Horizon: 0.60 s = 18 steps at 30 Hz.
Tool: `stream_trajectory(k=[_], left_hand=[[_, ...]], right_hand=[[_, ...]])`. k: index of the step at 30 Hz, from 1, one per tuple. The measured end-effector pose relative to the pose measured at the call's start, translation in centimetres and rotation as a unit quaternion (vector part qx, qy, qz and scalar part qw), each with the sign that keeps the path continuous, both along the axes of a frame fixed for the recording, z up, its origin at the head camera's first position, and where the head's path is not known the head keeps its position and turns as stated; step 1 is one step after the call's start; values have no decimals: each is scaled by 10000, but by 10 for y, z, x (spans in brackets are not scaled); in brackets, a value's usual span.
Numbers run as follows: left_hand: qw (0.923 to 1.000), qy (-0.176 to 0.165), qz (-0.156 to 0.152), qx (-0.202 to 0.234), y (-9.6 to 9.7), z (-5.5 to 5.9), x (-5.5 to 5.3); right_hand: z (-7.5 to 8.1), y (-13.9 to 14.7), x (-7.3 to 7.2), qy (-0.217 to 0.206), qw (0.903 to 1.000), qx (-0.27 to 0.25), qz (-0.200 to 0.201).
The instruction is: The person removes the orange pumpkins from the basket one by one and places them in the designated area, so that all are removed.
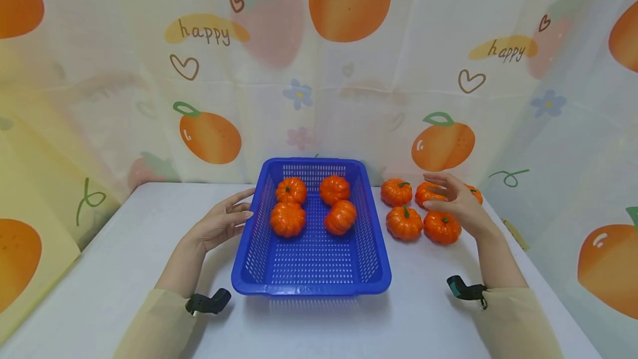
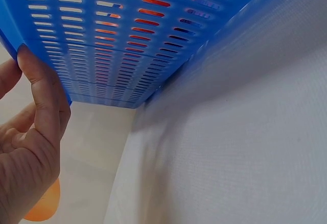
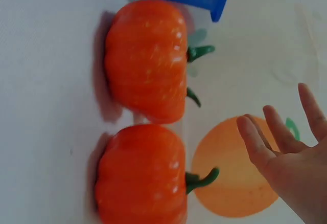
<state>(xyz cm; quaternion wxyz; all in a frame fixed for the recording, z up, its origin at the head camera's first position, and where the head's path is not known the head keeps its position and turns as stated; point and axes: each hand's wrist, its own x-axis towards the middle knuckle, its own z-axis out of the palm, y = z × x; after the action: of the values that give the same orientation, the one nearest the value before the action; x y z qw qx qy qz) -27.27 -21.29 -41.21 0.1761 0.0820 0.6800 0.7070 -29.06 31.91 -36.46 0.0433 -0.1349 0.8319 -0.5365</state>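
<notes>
A blue plastic basket (image 1: 311, 290) stands on the table, with several small orange pumpkins inside, among them one at the front left (image 1: 288, 219) and one at the front right (image 1: 341, 217). My left hand (image 1: 224, 220) is at the basket's left side, its fingertips against the rim, also visible in the left wrist view (image 2: 38, 96). To the right of the basket sit more orange pumpkins with green stems, in two rows, including a near one (image 1: 404, 223) and another beside it (image 1: 442, 228). Over these my right hand (image 1: 456, 201) hovers with fingers spread, holding nothing; the right wrist view shows it apart from them.
The white table (image 1: 124, 270) runs back to a fruit-printed curtain (image 1: 349, 82), which also hangs along both sides. A small yellowish object (image 1: 515, 234) lies at the table's right edge. Black straps with cameras (image 1: 208, 302) are worn on both wrists.
</notes>
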Motion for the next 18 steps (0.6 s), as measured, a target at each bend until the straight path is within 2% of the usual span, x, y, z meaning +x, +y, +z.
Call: stream_trajectory(k=[11, 18], left_hand=[[10000, 12, -25, 47, 1, 1, 0], [9999, -11, -47, 121, 1, 1, 0]], right_hand=[[16, -38, -5, 122, 9982, -171, 563], [21, -64, -7, 177, 9961, -55, 864]])
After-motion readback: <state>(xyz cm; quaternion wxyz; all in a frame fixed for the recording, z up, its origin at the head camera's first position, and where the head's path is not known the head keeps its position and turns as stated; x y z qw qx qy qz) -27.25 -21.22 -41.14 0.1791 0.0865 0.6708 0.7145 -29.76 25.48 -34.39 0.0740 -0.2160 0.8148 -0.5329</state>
